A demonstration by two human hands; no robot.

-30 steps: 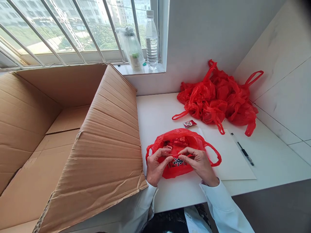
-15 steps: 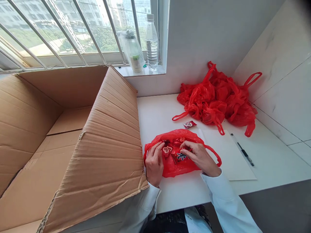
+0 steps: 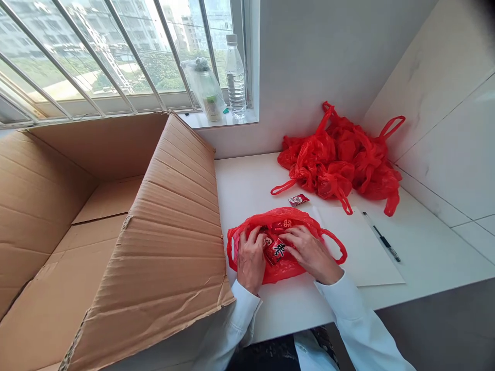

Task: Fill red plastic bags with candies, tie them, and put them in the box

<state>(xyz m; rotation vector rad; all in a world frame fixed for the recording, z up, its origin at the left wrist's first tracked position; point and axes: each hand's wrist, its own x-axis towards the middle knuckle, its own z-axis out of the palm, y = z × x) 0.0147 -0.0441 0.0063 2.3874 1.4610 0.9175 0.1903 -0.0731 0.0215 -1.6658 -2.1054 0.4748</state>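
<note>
On the white table lies a red plastic bag [image 3: 286, 270], its mouth open upward and one handle loop out to the right. Inside are several small red packets [image 3: 277, 250] with dark and pale printed characters. My left hand [image 3: 251, 257] reaches into the bag's left side, fingers bent and apart against the packets. From the right, my right hand [image 3: 309, 252] reaches in with its fingers and thumb apart, touching the packets' right side. Some fingertips are hidden among the packets. Just behind the bag, a single red packet [image 3: 298, 200] lies on the table.
A big open cardboard box [image 3: 181, 216] stands close on the left. More red plastic bags [image 3: 340, 154] are heaped at the back right. White paper [image 3: 367, 247] and a black pen [image 3: 382, 238] lie to the right. A water bottle [image 3: 235, 77] stands on the windowsill.
Both hands have moved deeper into the bag and closer to the packets, which have shifted. The view has also moved slightly.
</note>
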